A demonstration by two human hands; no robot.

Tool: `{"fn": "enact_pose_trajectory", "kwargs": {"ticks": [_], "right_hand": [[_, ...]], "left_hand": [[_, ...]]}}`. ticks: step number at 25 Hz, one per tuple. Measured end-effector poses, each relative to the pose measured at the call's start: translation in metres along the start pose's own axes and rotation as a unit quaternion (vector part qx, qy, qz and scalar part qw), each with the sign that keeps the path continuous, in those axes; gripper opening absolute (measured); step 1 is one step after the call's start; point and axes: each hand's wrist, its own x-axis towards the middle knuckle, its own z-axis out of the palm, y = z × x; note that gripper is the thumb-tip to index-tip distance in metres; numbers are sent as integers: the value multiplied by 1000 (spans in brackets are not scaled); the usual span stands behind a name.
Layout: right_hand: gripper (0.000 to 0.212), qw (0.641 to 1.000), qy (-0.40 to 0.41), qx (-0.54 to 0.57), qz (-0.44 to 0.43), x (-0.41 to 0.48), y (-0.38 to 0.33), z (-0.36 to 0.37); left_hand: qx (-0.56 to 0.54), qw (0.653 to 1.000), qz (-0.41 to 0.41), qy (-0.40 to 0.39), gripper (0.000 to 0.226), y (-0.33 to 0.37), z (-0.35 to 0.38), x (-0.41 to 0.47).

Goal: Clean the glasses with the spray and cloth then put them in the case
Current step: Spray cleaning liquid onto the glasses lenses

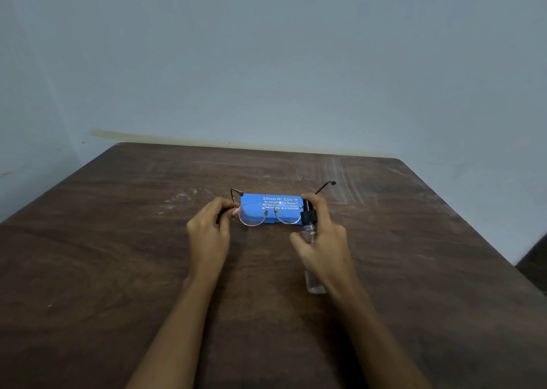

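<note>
Left hand (210, 231) pinches wire-rimmed glasses (268, 213) by the hinge; right hand (324, 237) grips spray bottle (309, 217). Aim nozzle at each lens; mist lightly.

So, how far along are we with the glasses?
Early. Done: the glasses are picked up, temples unfolded, pinched by the left hand. In hand: the right hand holds the spray bottle beside one lens; no mist visible. Left: wiping, though no cloth is in view, then casing them; the blue case lies on the table behind them, apparently shut.
</note>
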Motion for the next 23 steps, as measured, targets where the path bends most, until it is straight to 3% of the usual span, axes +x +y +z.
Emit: {"fn": "enact_pose_trajectory", "kwargs": {"ticks": [23], "right_hand": [[56,1000,3,-2,7,0,0,-2]], "left_hand": [[7,1000,-4,-6,16,2,0,1]]}}
